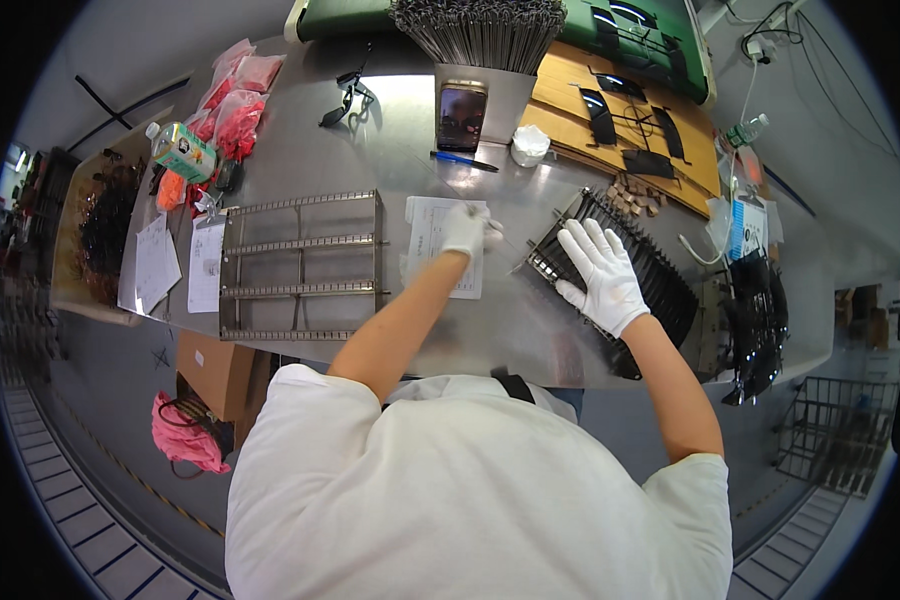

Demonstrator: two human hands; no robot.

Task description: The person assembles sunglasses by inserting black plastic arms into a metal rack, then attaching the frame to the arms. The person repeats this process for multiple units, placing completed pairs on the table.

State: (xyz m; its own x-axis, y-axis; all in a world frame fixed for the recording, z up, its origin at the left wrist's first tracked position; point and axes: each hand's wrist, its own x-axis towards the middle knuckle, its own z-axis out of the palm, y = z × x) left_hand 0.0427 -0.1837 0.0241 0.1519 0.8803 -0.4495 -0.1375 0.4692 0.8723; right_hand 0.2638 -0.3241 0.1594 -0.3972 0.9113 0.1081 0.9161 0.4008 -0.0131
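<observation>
My left hand, in a white glove, is over a printed paper sheet in the middle of the metal table. Its fingers are drawn together and slightly blurred; what they hold, if anything, is too small to name. My right hand, also gloved in white, lies spread flat on a metal rack filled with rows of thin black pieces. That rack sits at an angle on the right. To the left of the paper stands a second metal rack, with notched bars and no pieces in its slots.
A phone, a blue pen and a white round container lie farther back. Bundled wire frames stand behind them. Small brown blocks sit beside cardboard. Pink bags and a bottle are at left.
</observation>
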